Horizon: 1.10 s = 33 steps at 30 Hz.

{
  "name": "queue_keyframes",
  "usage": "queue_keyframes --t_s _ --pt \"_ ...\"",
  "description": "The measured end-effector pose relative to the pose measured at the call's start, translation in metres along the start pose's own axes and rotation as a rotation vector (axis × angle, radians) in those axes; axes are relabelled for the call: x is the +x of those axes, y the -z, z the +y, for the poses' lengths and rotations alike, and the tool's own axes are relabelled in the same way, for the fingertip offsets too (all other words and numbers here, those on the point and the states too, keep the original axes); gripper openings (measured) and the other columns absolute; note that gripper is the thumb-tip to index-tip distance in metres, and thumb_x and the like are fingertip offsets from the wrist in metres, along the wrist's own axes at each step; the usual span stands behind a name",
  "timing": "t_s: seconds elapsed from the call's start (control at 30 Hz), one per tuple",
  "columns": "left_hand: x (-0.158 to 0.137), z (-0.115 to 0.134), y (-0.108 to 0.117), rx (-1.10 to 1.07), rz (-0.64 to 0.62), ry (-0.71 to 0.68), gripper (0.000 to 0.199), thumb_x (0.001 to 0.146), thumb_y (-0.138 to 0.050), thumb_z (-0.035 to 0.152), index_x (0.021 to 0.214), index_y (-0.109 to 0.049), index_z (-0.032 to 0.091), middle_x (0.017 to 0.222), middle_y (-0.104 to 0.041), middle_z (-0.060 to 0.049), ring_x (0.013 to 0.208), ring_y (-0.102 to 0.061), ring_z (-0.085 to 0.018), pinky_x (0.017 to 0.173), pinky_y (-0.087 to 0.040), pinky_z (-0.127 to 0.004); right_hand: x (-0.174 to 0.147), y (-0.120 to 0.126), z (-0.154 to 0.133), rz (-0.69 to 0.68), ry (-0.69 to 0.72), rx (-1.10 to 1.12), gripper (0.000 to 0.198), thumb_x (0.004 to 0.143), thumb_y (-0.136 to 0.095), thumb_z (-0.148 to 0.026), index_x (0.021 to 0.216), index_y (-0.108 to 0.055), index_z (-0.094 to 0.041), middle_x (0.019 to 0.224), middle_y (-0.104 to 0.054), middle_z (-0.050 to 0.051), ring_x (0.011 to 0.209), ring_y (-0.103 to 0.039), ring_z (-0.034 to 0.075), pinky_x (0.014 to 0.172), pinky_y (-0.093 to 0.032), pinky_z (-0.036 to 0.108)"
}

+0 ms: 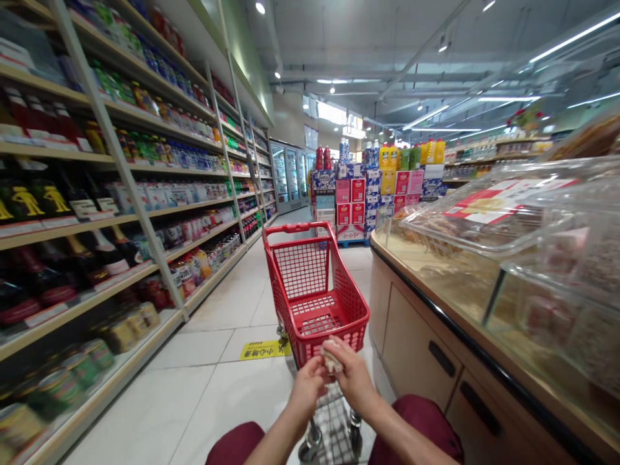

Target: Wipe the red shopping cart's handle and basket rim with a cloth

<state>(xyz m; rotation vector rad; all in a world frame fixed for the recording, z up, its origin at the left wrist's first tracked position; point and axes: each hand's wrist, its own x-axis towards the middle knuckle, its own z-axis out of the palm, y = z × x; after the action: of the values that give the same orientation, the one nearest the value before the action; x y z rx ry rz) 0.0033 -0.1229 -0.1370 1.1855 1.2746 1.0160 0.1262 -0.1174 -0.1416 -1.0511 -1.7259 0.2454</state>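
A small, crumpled whitish wad point(331, 359), a tissue or cloth by its look, is between my two hands. My right hand point(357, 378) is closed around its top and right side. Curled fingers of my left hand point(309, 383) pinch at its left side. Just beyond the hands stands a red plastic shopping cart point(317, 307); its upper basket holds nothing. The cart's lower wire rack point(339, 420) and casters show below my forearms, between my maroon-clad knees.
Shelves point(203, 223) of bottles and cans line the left side. At right, a wood-panelled display counter point(411, 323) with glass edging carries clear plastic food packs point(498, 206). Stacked drink cartons point(351, 206) stand ahead. A yellow sticker point(264, 349) marks the tiled floor.
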Motion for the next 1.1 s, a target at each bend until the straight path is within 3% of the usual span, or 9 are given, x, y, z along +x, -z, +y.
queue_keyframes --t_s 0.13,0.23,0.37,0.6,0.7,0.8,0.97,1.03,1.1 --pt "0.015 0.011 0.034 0.09 0.199 -0.117 0.025 0.056 -0.04 0.011 0.077 -0.053 0.017 0.077 -0.065 -0.003 0.078 -0.061 -0.015 0.072 -0.047 -0.029 0.022 -0.008 0.001 0.02 0.321 -0.288 0.03 0.082 -0.045 -0.014 0.105 -0.059 -0.027 0.125 -0.049 0.004 0.123 -0.032 0.022 0.097 -0.032 0.046" --pt "0.017 0.02 0.046 0.286 0.229 -0.297 0.027 0.059 -0.038 0.011 0.079 -0.053 0.019 0.081 -0.064 -0.001 0.083 -0.058 -0.014 0.082 -0.044 -0.03 -0.003 -0.026 0.022 -0.139 0.461 -0.367 0.024 0.082 -0.047 -0.014 0.096 -0.063 -0.027 0.112 -0.059 0.001 0.114 -0.045 0.02 0.092 -0.04 0.043" --pt "0.017 0.025 0.043 0.602 0.232 -0.474 0.031 0.061 -0.036 0.008 0.083 -0.054 0.019 0.086 -0.062 -0.002 0.085 -0.057 -0.014 0.082 -0.044 -0.032 -0.036 -0.02 0.051 -0.245 0.388 -0.391 0.02 0.082 -0.048 -0.016 0.083 -0.066 -0.025 0.102 -0.064 0.001 0.106 -0.052 0.017 0.086 -0.047 0.034" --pt "0.025 0.028 0.019 0.74 0.181 -0.611 0.04 0.062 -0.035 0.006 0.095 -0.056 0.016 0.106 -0.058 -0.007 0.105 -0.049 -0.018 0.097 -0.035 -0.034 -0.01 0.037 0.056 -0.03 0.24 -0.299 0.03 0.085 -0.038 -0.013 0.097 -0.064 -0.023 0.112 -0.059 0.007 0.116 -0.043 0.019 0.094 -0.039 0.043" --pt "0.015 0.019 0.0 0.673 0.008 -0.539 0.047 0.06 -0.041 0.008 0.105 -0.053 0.015 0.115 -0.054 -0.008 0.112 -0.045 -0.019 0.101 -0.03 -0.035 -0.026 0.035 0.049 -0.081 0.128 -0.156 0.028 0.082 -0.042 -0.014 0.094 -0.065 -0.025 0.111 -0.059 0.006 0.109 -0.05 0.017 0.09 -0.044 0.036" --pt "0.005 0.008 -0.022 0.444 -0.112 -0.324 0.061 0.055 -0.049 0.01 0.116 -0.045 0.015 0.124 -0.049 -0.008 0.116 -0.041 -0.021 0.102 -0.028 -0.035 -0.034 0.033 0.031 -0.033 0.004 0.066 0.029 0.077 -0.045 -0.013 0.095 -0.064 -0.024 0.115 -0.056 0.006 0.108 -0.051 0.017 0.091 -0.043 0.033" --pt "-0.003 0.001 -0.055 -0.002 -0.213 0.07 0.04 0.069 -0.04 0.022 0.106 -0.051 0.01 0.086 -0.065 -0.009 0.074 -0.062 -0.019 0.07 -0.049 -0.035 -0.008 0.028 -0.001 0.284 -0.4 0.401 0.03 0.069 -0.048 -0.017 0.093 -0.066 -0.018 0.101 -0.064 0.008 0.095 -0.058 0.02 0.086 -0.045 0.033" --pt "-0.006 0.0 -0.062 -0.127 -0.235 0.129 0.04 0.07 -0.046 0.029 0.105 -0.051 0.01 0.076 -0.066 -0.006 0.067 -0.062 -0.018 0.065 -0.049 -0.032 -0.001 0.022 -0.007 0.343 -0.596 0.519 0.036 0.069 -0.046 -0.021 0.1 -0.063 -0.015 0.095 -0.065 0.009 0.084 -0.062 0.02 0.077 -0.049 0.033" --pt "-0.008 0.0 -0.063 -0.202 -0.227 0.133 0.042 0.068 -0.053 0.034 0.105 -0.052 0.012 0.073 -0.065 -0.005 0.069 -0.061 -0.018 0.065 -0.048 -0.03 -0.002 0.015 -0.009 0.352 -0.639 0.535 0.038 0.07 -0.044 -0.021 0.103 -0.061 -0.014 0.098 -0.065 0.01 0.087 -0.061 0.021 0.079 -0.049 0.034"
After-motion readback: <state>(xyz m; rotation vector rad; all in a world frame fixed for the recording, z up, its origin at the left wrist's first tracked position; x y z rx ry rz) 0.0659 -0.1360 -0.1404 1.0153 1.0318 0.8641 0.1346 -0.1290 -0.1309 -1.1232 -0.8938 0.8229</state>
